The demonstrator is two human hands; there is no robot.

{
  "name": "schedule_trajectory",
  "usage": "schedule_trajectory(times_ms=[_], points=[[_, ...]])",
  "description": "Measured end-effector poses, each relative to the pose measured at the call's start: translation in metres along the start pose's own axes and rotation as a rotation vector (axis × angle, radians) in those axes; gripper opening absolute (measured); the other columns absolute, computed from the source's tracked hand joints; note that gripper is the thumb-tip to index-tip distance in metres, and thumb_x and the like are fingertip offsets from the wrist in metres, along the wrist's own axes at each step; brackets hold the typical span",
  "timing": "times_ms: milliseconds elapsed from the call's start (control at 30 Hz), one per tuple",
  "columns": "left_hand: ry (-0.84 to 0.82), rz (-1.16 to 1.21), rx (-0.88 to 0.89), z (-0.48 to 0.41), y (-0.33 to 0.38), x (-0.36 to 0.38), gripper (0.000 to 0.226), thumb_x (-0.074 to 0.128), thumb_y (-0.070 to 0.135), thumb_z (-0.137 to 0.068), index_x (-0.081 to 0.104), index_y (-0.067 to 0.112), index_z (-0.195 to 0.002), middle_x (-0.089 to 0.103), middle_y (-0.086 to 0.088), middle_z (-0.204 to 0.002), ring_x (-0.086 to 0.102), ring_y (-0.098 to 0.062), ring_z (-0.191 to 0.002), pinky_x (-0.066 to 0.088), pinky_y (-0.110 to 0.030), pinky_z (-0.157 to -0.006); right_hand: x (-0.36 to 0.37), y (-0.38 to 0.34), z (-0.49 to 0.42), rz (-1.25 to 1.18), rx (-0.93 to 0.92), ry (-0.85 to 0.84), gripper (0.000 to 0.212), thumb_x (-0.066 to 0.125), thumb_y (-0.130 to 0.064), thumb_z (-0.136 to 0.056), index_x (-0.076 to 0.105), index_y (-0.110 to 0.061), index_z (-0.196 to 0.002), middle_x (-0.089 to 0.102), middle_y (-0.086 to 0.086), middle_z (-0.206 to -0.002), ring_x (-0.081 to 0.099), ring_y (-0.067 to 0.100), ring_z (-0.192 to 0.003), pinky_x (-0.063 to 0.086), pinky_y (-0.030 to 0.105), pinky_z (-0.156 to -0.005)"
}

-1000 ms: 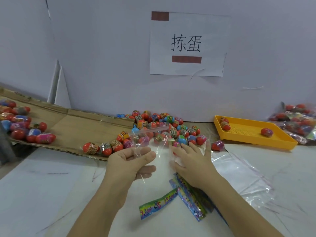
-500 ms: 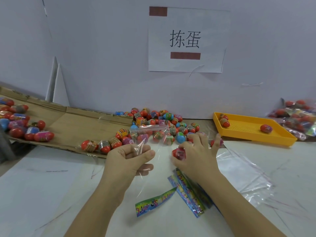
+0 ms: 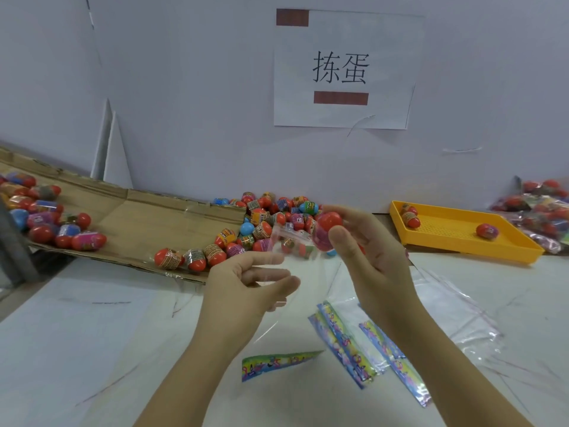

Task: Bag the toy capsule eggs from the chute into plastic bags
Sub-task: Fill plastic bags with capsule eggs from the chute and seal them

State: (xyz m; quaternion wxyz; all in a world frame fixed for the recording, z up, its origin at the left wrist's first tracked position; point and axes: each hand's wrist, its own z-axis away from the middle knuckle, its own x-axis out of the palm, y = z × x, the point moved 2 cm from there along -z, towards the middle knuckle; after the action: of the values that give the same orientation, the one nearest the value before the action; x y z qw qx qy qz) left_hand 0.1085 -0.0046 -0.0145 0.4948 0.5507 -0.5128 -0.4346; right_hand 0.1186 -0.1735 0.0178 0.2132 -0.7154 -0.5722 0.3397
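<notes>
Fingers (image 3: 338,240) of the right hand (image 3: 372,260) are curled round a capsule egg (image 3: 328,222), red on top and purple below, with the thumb on the near side. It's a firm pinch, and the egg sits up in the air right at the mouth of the plastic bag (image 3: 295,269). On the other side, the left hand (image 3: 243,291) has its fingers (image 3: 260,261) curled in, pinching the near edge of that clear bag and holding it up off the tabletop (image 3: 77,334). The bag hangs between the two hands, above the white surface. Whether the egg is already past the bag's lip I cannot tell, as the film is too clear to read there.

Behind the hands, a pile of eggs (image 3: 264,220) lies at the low end of the cardboard chute (image 3: 147,223), with a few more in a row along its front edge. There's another cluster of eggs (image 3: 40,217) at the chute's far left end. To the right, a yellow tray (image 3: 455,241) carries three eggs, two in its back left corner and one apart toward the right. Beyond the tray, filled bags (image 3: 542,211) are heaped at the edge of view. Near the right forearm lie colourful card strips (image 3: 348,343), and just beside them a stack of empty clear bags (image 3: 446,303). On the wall hangs a paper sign (image 3: 341,69) with two characters.
</notes>
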Motion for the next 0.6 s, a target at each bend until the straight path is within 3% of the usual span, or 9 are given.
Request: schedule_trajectory(times_ms=[100, 200, 267, 367, 400, 500, 600], points=[[-0.027, -0.029, 0.057, 0.0033, 0.0043, 0.0036, 0.047, 0.083, 0.03, -0.049, 0.07, 0.027, -0.094, 0.076, 0.008, -0.08, 0.064, -0.01, -0.054, 0.054, -0.018, -0.054, 0.0028, -0.0009, 0.0013, 0.035, 0.036, 0.006, 0.015, 0.049, -0.04, -0.092, 0.054, -0.038, -0.106, 0.067, -0.018, -0.099, 0.063, 0.006, -0.099, 0.05, 0.032, -0.09], [-0.044, -0.039, 0.108, 0.0053, 0.0064, 0.0047, 0.047, 0.083, 0.029, -0.051, 0.069, 0.032, -0.095, 0.076, 0.013, -0.083, 0.05, -0.002, -0.05, 0.054, -0.016, -0.056, 0.0044, -0.0005, 0.0036, 0.127, 0.072, 0.004, 0.028, 0.04, -0.069, -0.086, 0.049, -0.045, -0.099, 0.061, -0.032, -0.097, 0.061, 0.004, -0.1, 0.041, 0.055, -0.097], [-0.053, -0.04, 0.138, 0.006, 0.0075, 0.0049, 0.047, 0.083, 0.03, -0.051, 0.069, 0.034, -0.095, 0.075, 0.015, -0.084, 0.046, 0.0, -0.049, 0.052, -0.014, -0.055, 0.0055, -0.0015, 0.0043, 0.211, 0.047, 0.002, 0.034, 0.034, -0.076, -0.082, 0.048, -0.049, -0.096, 0.058, -0.037, -0.097, 0.059, 0.003, -0.1, 0.039, 0.055, -0.097], [-0.091, -0.03, 0.189, 0.0081, 0.0101, 0.007, 0.041, 0.083, 0.035, -0.049, 0.072, 0.045, -0.088, 0.075, 0.015, -0.087, 0.041, 0.0, -0.047, 0.051, -0.015, -0.054, 0.0052, -0.0027, 0.0045, 0.34, -0.002, 0.047, 0.02, 0.037, -0.066, -0.086, 0.046, -0.05, -0.094, 0.058, -0.037, -0.093, 0.054, -0.003, -0.101, 0.03, 0.039, -0.096], [-0.101, -0.025, 0.202, 0.0087, 0.0107, 0.0076, 0.041, 0.083, 0.037, -0.049, 0.072, 0.048, -0.087, 0.075, 0.014, -0.088, 0.04, 0.0, -0.047, 0.05, -0.015, -0.053, 0.0048, -0.0033, 0.0047, 0.359, -0.005, 0.064, 0.018, 0.036, -0.063, -0.087, 0.045, -0.049, -0.094, 0.059, -0.034, -0.089, 0.054, -0.003, -0.101, 0.029, 0.039, -0.097], [-0.112, -0.038, 0.217, 0.0092, 0.01, 0.0091, 0.042, 0.082, 0.042, -0.049, 0.071, 0.05, -0.088, 0.075, 0.015, -0.089, 0.042, -0.002, -0.05, 0.053, -0.018, -0.056, 0.0055, -0.0053, 0.0057, 0.397, 0.001, 0.053, 0.027, 0.026, -0.071, -0.088, 0.04, -0.05, -0.098, 0.057, -0.033, -0.085, 0.055, -0.006, -0.102, 0.027, 0.051, -0.102], [-0.102, -0.046, 0.207, 0.0089, 0.009, 0.0095, 0.042, 0.081, 0.038, -0.052, 0.071, 0.039, -0.093, 0.075, 0.015, -0.089, 0.044, -0.003, -0.051, 0.054, -0.018, -0.058, 0.0086, -0.01, 0.0058, 0.316, 0.021, -0.007, 0.024, 0.021, -0.075, -0.086, 0.034, -0.061, -0.102, 0.058, -0.041, -0.088, 0.059, -0.003, -0.096, 0.035, 0.061, -0.097]])
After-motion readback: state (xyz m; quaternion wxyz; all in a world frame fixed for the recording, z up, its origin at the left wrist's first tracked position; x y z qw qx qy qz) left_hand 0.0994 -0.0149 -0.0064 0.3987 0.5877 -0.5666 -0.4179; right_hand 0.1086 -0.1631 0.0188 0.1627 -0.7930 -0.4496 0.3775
